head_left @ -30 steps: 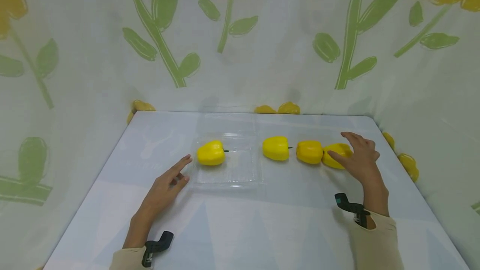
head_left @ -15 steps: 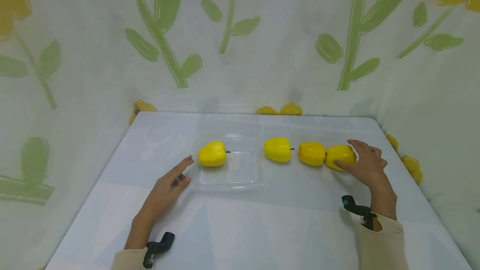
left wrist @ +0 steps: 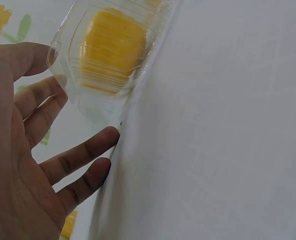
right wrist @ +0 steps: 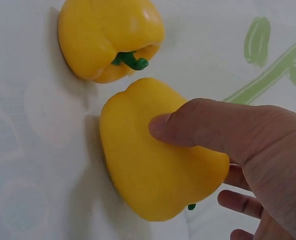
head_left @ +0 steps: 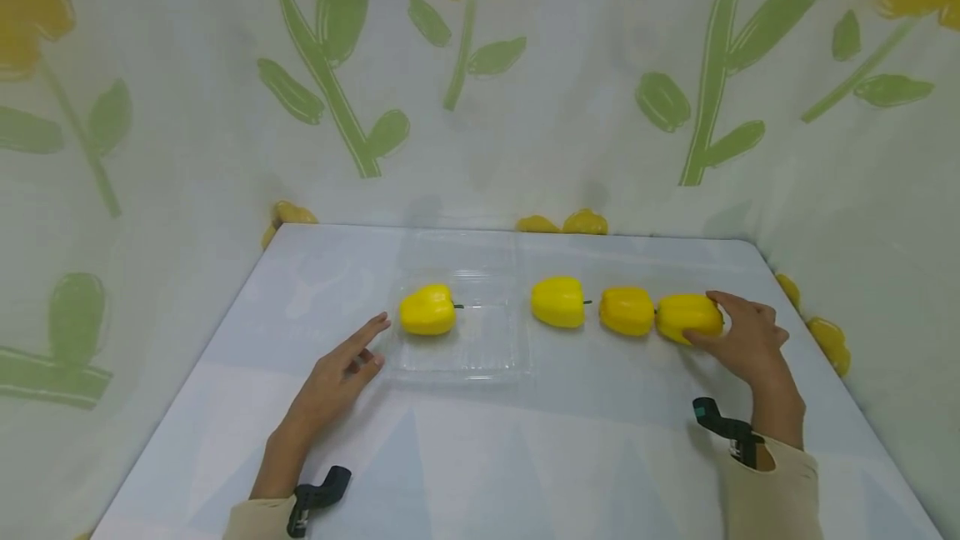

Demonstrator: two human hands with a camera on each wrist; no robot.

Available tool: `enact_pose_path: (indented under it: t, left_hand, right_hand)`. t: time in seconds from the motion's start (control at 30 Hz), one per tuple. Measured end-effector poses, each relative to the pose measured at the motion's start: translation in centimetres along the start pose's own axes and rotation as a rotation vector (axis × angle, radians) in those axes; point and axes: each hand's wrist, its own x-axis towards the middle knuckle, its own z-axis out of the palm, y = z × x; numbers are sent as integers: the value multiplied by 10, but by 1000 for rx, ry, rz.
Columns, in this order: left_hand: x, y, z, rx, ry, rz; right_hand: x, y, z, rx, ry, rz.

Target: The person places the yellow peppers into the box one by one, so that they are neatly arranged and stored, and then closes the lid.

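Note:
My right hand (head_left: 750,344) grips the rightmost yellow bell pepper (head_left: 686,317) in the row. In the right wrist view the thumb (right wrist: 183,127) presses on that pepper's side, while the other fingers are partly hidden behind it. My left hand (head_left: 326,394) lies beside the left edge of a clear plastic clamshell box (head_left: 487,375), fingers extended with their tips at its edge. Inside the open box, on the left, sits one yellow bell pepper (head_left: 427,311). The left wrist view shows the yellow pepper (left wrist: 113,47) through the box's wall.
Two more yellow bell peppers, a left one (head_left: 557,302) and a middle one (head_left: 627,312), lie right of the box. The box's clear lid (head_left: 457,248) is folded back. Flower-patterned cloth (head_left: 562,132) surrounds the white table (head_left: 480,457).
My right hand has closed its thumb and fingers onto the rightmost pepper, which now looks turned slightly. The left hand has stayed by the box. The view has shifted a little.

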Motion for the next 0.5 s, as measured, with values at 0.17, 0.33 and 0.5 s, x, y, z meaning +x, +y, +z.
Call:
enact_pose_path:
  t: [0.17, 0.33, 0.5]
  left_hand:
    - [-1, 2, -1, 6, 6, 9]
    - [-1, 4, -2, 1, 4, 14]
    - [-1, 4, -2, -3, 6, 18]
  right_hand:
    - [-6, -1, -8, -12, 27, 29]
    - [-11, -2, -16, -24, 37, 43]
    - [-13, -3, -24, -46, 73, 13]
